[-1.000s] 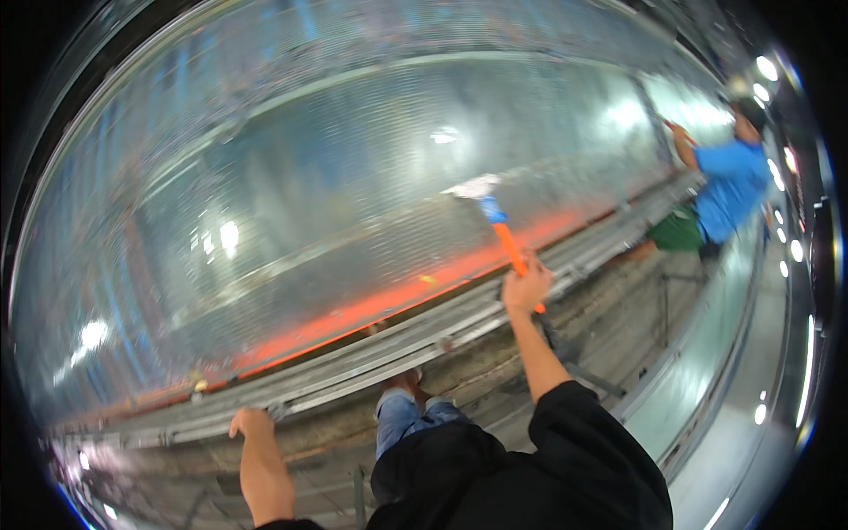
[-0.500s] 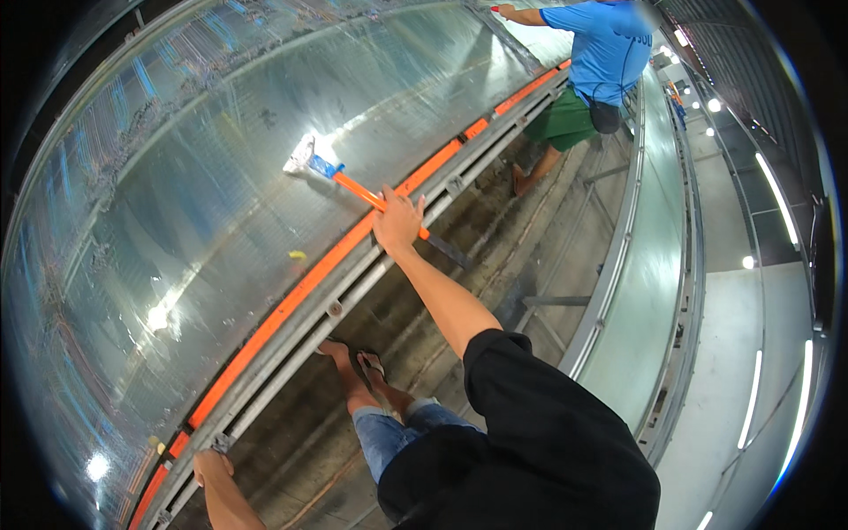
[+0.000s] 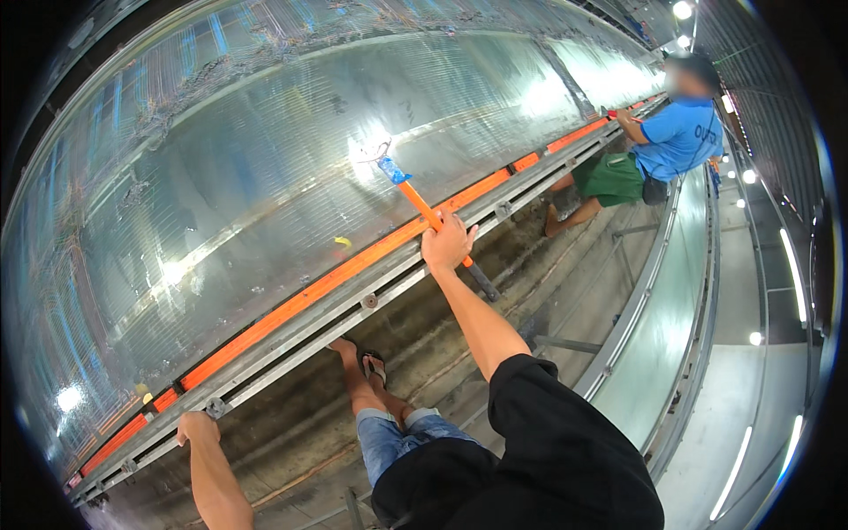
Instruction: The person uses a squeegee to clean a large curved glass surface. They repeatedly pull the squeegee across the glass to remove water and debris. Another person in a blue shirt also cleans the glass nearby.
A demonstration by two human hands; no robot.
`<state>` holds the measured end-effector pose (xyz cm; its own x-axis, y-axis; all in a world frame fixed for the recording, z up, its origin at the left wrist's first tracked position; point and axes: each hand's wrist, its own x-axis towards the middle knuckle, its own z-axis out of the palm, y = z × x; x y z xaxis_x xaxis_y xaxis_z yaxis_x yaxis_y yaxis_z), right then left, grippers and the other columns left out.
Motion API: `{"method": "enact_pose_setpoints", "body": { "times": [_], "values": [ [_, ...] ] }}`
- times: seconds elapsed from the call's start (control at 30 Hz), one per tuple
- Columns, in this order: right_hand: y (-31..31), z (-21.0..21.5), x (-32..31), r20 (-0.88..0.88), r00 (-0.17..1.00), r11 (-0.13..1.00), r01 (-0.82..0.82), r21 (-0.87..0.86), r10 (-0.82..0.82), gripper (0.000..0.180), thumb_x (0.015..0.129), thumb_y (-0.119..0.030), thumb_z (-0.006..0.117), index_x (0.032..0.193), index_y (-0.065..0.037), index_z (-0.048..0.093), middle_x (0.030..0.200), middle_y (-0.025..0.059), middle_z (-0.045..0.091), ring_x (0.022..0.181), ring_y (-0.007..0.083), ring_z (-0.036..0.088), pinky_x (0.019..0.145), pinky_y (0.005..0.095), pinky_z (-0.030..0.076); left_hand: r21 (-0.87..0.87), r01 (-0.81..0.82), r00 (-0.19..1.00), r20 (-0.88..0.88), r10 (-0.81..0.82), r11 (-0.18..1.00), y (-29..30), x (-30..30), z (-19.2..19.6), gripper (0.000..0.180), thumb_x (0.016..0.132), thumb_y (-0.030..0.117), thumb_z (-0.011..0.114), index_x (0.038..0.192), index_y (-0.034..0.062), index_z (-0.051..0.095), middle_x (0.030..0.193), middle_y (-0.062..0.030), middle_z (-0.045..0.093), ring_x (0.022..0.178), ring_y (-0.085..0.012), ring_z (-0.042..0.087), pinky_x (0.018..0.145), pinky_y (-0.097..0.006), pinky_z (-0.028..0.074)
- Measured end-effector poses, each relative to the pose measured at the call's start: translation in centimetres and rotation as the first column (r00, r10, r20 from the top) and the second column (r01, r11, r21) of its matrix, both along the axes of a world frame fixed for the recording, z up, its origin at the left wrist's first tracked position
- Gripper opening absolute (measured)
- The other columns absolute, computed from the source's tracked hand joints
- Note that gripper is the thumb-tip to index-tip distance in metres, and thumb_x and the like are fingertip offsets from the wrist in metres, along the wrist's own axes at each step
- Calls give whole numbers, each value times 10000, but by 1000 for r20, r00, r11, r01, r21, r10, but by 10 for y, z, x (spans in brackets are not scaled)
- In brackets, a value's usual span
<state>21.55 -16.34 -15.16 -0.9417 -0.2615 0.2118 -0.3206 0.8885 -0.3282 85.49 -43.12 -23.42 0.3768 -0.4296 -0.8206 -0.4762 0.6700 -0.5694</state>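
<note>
My right hand (image 3: 449, 243) is closed round the orange handle of a scraper-like tool (image 3: 418, 203). Blue wrapping covers the tool's neck. Its far end lies over a large, wet-looking sheet (image 3: 291, 177), where bright glare hides the exact shape of the head. The dark butt end of the handle sticks out past the table's near edge. At the lower left, my left hand (image 3: 198, 427) grips the grey metal rail (image 3: 309, 325) along that edge, its fingers partly hidden over the far side.
An orange strip (image 3: 327, 269) runs beside the rail. A small yellow scrap (image 3: 343, 240) lies on the sheet. At the upper right, a person in a blue shirt (image 3: 680, 141) stands at the same edge. Another long glassy table (image 3: 658, 344) lies to my right, across a narrow aisle.
The tool's head has shifted rightward over the sheet, and the handle stands more steeply in view. My left hand stays on the rail. The other person's outstretched arm has drawn back toward the edge.
</note>
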Motion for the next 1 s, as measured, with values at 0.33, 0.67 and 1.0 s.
{"method": "enact_pose_setpoints", "body": {
  "times": [0.33, 0.67, 1.0],
  "values": [
    [1, -2, 2, -76, 997, 1000, -29, 3, 29, 298, 910, -187, 608, 1183, -112, 701, 1078, 41, 737, 1151, 236, 643, 1225, 582, 208, -56, -1, 999, -35, -1, 998, 5, -18, 19, 424, 734, 263, 875, 1145, 206, 787, 1192, 5, 740, 1066, -271, 708, 833, -514, 595],
    [2, -2, 5, -173, 982, 996, -87, -37, 79, 261, 931, -218, 602, 1127, -98, 726, 1087, 105, 733, 1079, 310, 668, 1161, 549, 348, -183, -70, 991, -128, 46, 981, 16, -42, 52, 414, 724, 301, 874, 1130, 264, 796, 1169, 39, 751, 1042, -266, 721, 772, -587, 611],
    [-3, -6, 6, -176, 984, 993, 10, 116, 11, 279, 944, -300, 580, 1144, -190, 739, 874, 149, 736, 861, 397, 694, 1028, 561, 463, -159, 95, 990, -92, -111, 983, 25, -35, 51, 340, 756, 312, 805, 1093, 266, 807, 1112, 22, 768, 1007, -260, 733, 669, -589, 613]
  ]
}}
